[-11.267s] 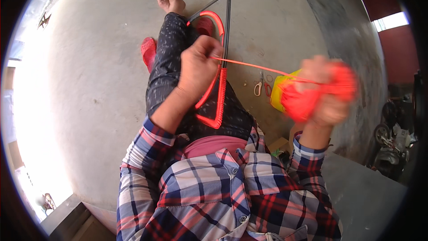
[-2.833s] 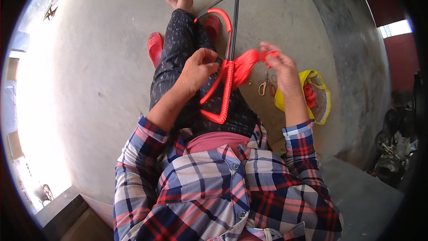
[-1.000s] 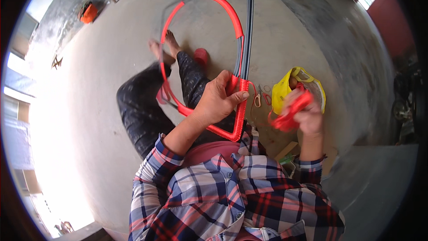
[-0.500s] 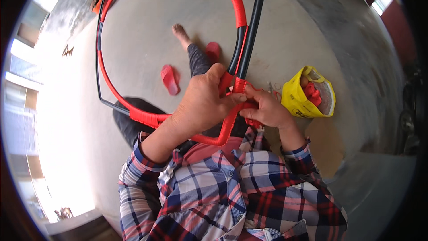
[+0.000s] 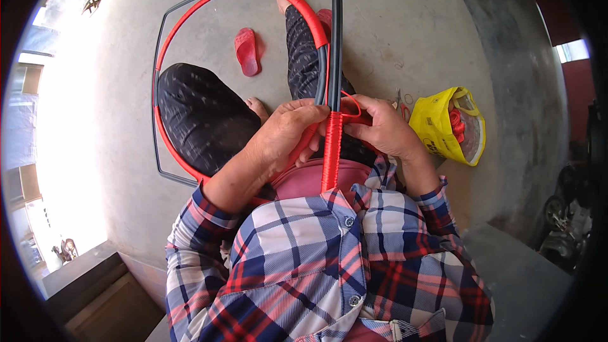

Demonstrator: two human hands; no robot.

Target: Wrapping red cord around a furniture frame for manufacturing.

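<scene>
A black square frame [image 5: 337,31] with a round ring [image 5: 304,9] inside it stands tilted over my lap. Bright red cord is wound around stretches of the ring, and tight red turns [image 5: 332,152] cover the near part of the frame's right side. My left hand [image 5: 288,128] is closed around the ring and frame where they meet, thumb on top. Just right of there, my right hand [image 5: 387,128] is closed with its fingertips pinching the red cord [image 5: 352,102], which loops up beside the frame. Part of the cord is hidden behind my right fingers.
A yellow bag [image 5: 437,120] holding red material stands on the floor at the right. Scissors [image 5: 404,109] lie beside it. One red slipper [image 5: 247,52] lies ahead, another [image 5: 325,20] by my outstretched leg. Dark wheeled machinery [image 5: 557,212] is at the far right.
The frame has tipped and come lower, so its far edge now shows. A loop of cord stands out by my right hand. My left knee has come into view inside the ring.
</scene>
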